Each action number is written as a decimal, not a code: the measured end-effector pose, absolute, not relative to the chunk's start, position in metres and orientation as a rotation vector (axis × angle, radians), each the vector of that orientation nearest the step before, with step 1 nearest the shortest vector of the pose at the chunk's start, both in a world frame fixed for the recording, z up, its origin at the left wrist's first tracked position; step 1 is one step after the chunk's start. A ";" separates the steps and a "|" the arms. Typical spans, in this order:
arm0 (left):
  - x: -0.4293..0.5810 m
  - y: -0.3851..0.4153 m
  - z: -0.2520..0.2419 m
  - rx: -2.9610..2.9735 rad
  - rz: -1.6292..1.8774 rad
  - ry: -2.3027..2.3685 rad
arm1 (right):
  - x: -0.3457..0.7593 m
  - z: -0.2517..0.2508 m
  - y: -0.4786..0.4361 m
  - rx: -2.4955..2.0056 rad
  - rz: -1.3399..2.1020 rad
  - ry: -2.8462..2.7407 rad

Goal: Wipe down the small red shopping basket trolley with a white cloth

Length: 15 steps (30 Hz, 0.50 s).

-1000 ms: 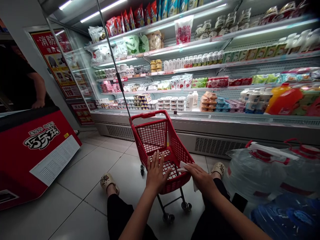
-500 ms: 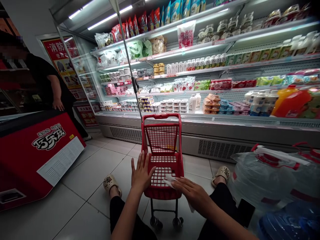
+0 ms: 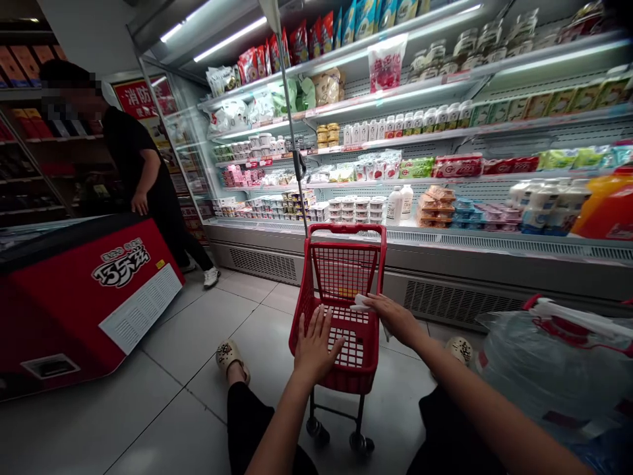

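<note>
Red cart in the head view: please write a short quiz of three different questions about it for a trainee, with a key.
1. True or false: the left hand lies flat on the red cart.
2. What does the right hand press on the cart's side? A) sponge B) white wipe C) bottle
3. Fill in: the cart stands on the floor in front of the lit ____, between the person's legs.

Key: 1 true. 2 B. 3 cooler.
</note>
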<state>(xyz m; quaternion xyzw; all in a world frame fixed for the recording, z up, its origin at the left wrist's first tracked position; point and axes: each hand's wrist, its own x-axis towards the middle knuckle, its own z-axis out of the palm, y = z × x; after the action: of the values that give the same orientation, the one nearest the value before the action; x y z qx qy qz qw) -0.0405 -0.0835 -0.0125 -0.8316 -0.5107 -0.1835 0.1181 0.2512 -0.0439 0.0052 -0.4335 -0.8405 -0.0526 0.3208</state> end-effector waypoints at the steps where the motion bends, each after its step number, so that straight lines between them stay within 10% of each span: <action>1: -0.039 -0.083 -0.013 -2.425 -0.545 -1.519 | 0.250 0.003 -0.042 -1.179 -0.136 -2.170; 15: -0.031 -0.088 -0.009 -2.386 -0.557 -1.591 | 0.219 -0.027 -0.162 -0.858 -0.082 -2.364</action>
<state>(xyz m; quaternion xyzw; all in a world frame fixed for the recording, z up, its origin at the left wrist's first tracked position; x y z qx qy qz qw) -0.0308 -0.0882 -0.0086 -0.8118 -0.5413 -0.1895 0.1099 0.2194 -0.1622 -0.0266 -0.3245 -0.8939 -0.0311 0.3078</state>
